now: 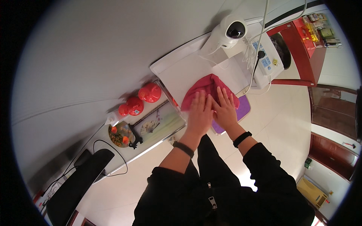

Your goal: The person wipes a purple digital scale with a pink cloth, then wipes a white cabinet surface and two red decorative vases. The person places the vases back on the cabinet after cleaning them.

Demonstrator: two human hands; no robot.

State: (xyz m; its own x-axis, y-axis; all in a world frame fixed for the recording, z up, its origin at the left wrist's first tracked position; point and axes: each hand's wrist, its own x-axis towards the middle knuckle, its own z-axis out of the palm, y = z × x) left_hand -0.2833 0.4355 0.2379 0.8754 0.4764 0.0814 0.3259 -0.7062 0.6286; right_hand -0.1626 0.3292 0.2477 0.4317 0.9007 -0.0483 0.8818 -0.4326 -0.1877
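A crumpled red cloth (210, 80) lies on the near edge of a white-topped surface (181, 70) against the wall. Both of my hands rest flat over the cloth, palms down and side by side, with their thumbs close together. The fingers of my left hand (200, 115) stretch across its left part and look slightly blurred. My right hand (226, 110) lies on its right part with the fingers spread. What is under the palms is hidden. Below the cloth, a purple-topped stool (245, 108) shows in part.
A white dome camera (233, 29) stands on a box at the back, its cables trailing past a power strip (263, 59). Left are red gourd ornaments (151, 92), a round decorative plate (121, 134) on a stand, and a black monitor (79, 186). A red cabinet (304, 60) stands right.
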